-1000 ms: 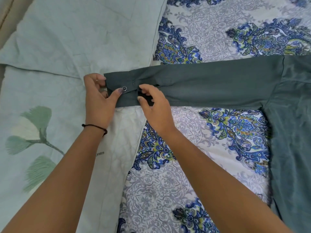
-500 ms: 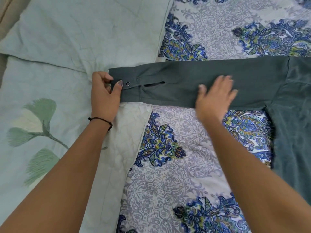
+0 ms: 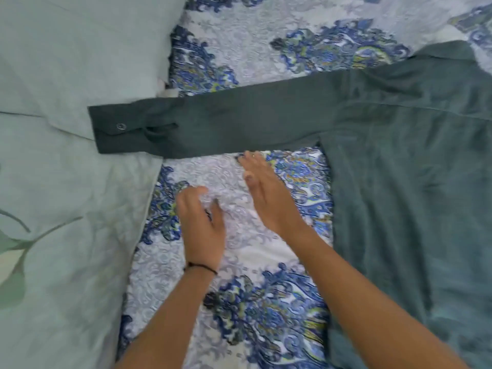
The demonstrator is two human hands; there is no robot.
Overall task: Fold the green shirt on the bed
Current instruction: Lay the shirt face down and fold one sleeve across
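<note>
The dark green shirt (image 3: 410, 169) lies flat on the bed at the right, its long sleeve (image 3: 226, 126) stretched out to the left. The buttoned cuff (image 3: 117, 129) rests on a pale green pillow. My left hand (image 3: 202, 225) hovers over the patterned bedsheet just below the sleeve, fingers apart and empty, a black band on its wrist. My right hand (image 3: 269, 193) is beside it, flat and spread, its fingertips near the sleeve's lower edge. Neither hand holds the shirt.
Two pale green pillows (image 3: 66, 209) with a leaf print fill the left side. The blue and white floral bedsheet (image 3: 253, 315) covers the middle, between the pillows and the shirt's body.
My left hand let go of the cuff and both hands drew back below the sleeve. The view shifted right, showing more of the shirt's body.
</note>
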